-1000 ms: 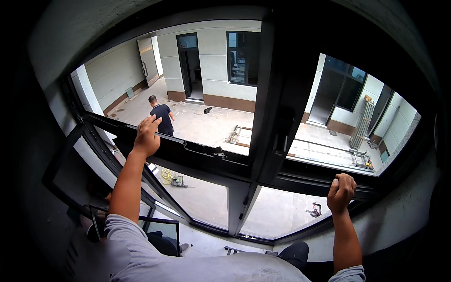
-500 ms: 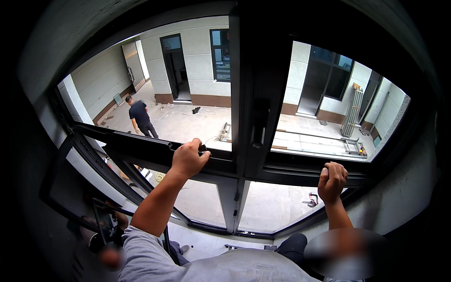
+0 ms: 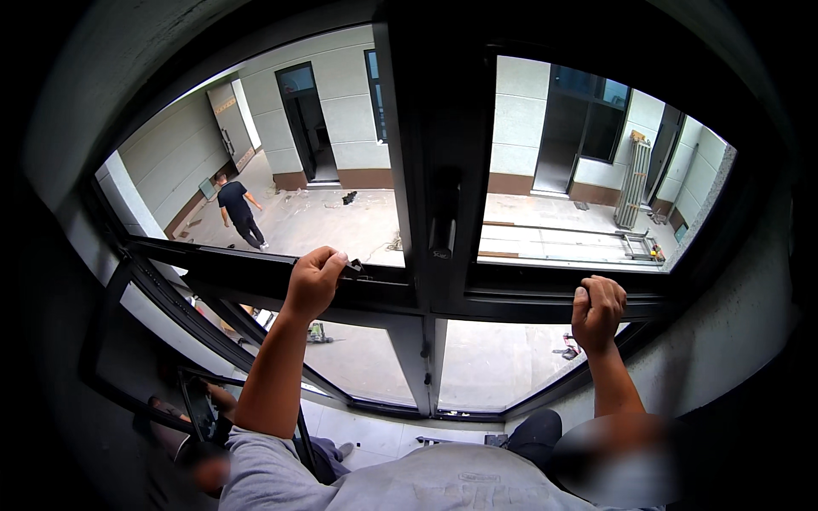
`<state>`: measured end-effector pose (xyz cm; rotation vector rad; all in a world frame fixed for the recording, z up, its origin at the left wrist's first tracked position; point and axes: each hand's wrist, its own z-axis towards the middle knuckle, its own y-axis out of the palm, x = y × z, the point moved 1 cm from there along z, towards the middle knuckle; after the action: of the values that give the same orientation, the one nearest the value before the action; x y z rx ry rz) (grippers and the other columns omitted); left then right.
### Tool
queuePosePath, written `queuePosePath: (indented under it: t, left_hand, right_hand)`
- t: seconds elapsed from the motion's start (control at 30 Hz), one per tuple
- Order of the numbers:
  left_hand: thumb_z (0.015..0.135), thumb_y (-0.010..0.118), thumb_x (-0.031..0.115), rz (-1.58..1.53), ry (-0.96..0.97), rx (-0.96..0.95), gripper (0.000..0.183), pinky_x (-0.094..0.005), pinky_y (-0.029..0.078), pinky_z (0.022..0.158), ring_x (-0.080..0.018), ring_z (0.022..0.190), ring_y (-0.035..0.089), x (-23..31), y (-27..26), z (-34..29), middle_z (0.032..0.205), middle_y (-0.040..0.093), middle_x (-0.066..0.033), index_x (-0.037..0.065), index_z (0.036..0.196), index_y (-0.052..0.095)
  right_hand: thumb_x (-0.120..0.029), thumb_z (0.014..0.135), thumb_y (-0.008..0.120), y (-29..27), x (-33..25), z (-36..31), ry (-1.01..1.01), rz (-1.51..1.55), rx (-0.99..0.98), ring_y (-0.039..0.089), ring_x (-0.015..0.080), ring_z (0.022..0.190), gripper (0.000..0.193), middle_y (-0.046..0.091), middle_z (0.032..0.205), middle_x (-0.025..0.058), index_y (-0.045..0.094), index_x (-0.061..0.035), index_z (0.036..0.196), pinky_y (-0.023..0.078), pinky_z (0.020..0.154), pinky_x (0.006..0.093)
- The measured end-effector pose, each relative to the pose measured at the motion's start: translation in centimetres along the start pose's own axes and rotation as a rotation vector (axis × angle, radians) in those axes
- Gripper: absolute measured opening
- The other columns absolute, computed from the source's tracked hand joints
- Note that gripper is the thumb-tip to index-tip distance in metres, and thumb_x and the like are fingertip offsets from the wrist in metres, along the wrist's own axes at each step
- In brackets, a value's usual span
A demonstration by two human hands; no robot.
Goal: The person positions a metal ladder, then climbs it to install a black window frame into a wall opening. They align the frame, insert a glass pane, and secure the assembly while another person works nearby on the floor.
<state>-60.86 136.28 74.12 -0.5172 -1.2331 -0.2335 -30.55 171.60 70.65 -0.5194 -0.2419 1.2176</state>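
Observation:
A large black window frame (image 3: 503, 308) stands in front of me, its crossbar running left to right at hand height. At the left part of the bar is my left hand (image 3: 313, 279), fingers closed and thumb on top. A small dark piece (image 3: 354, 267) shows just beyond its fingertips; what the fingers grip is hidden. My right hand (image 3: 599, 311) is curled over the crossbar's edge on the right, knuckles up. Between the two, a black window handle (image 3: 442, 230) hangs on the thick middle upright.
Through the glass, a person in dark clothes (image 3: 237, 209) is in a courtyard with bundled metal poles (image 3: 632, 183) and long rails on the ground. At lower left, an opened sash (image 3: 102, 332) stands by another person's arm (image 3: 223, 400). Pale floor tiles (image 3: 375, 430) lie below.
The view has shifted, moving the window leftward in the picture. My left hand has slid slightly left along the crossbar; my right hand keeps its place on it. The person outside has turned and stepped.

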Motion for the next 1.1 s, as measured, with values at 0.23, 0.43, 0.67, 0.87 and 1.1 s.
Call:
queuePosePath:
  t: [0.23,0.43,0.67,0.87,1.1]
  left_hand:
    - [0.099,0.060,0.024,-0.133,0.013,-0.313,0.026,-0.0195,0.036,0.054,-0.0025,0.061,0.045,4.2,7.7,-11.4,0.067,0.052,0.0026,0.004,0.083,0.059]
    - [0.099,0.061,0.023,-0.420,-0.291,-0.520,0.026,-0.0212,0.043,0.056,-0.0044,0.064,0.053,0.6,15.9,-15.8,0.072,0.060,-0.0006,0.002,0.084,0.059]
    - [0.090,0.061,0.008,-0.566,-0.517,-0.434,0.012,-0.0255,0.036,0.044,-0.0103,0.049,0.047,-0.1,17.0,-15.5,0.062,0.053,-0.0029,0.004,0.080,0.056]
    - [0.100,0.058,0.030,-0.526,-0.452,-0.454,0.030,-0.0202,0.032,0.040,-0.0062,0.048,0.044,-0.1,17.5,-16.1,0.064,0.054,-0.0026,0.005,0.084,0.058]
    - [0.094,0.063,0.020,-0.526,-0.378,-0.405,0.019,-0.0212,0.037,0.046,-0.0069,0.051,0.047,0.6,12.8,-14.4,0.067,0.058,-0.0041,0.001,0.091,0.061]
  right_hand:
    - [-0.013,0.082,0.070,-3.9,-5.5,-1.6,-0.002,0.606,-0.003,0.062,0.0293,0.091,0.019,0.065,0.096,0.0137,0.063,-0.0026,0.096,0.049,0.084,0.0400]
    - [-0.015,0.072,0.083,-4.5,-14.2,-5.7,-0.142,0.890,-0.378,0.067,0.0316,0.095,0.051,0.064,0.109,0.0164,0.060,-0.0038,0.116,0.056,0.081,0.0403]
    - [-0.008,0.077,0.073,-5.3,-12.7,-6.0,-0.141,0.828,-0.456,0.067,0.0334,0.091,0.033,0.065,0.101,0.0165,0.061,-0.0006,0.107,0.055,0.079,0.0397]
    - [-0.003,0.075,0.070,-5.5,-11.3,-6.7,-0.139,0.800,-0.517,0.067,0.0317,0.087,0.030,0.066,0.098,0.0158,0.062,-0.0020,0.104,0.056,0.078,0.0398]
    - [-0.002,0.075,0.071,-5.1,3.8,-2.0,0.378,0.170,0.095,0.064,0.0287,0.083,0.018,0.064,0.086,0.0124,0.063,-0.0045,0.090,0.053,0.075,0.0392]
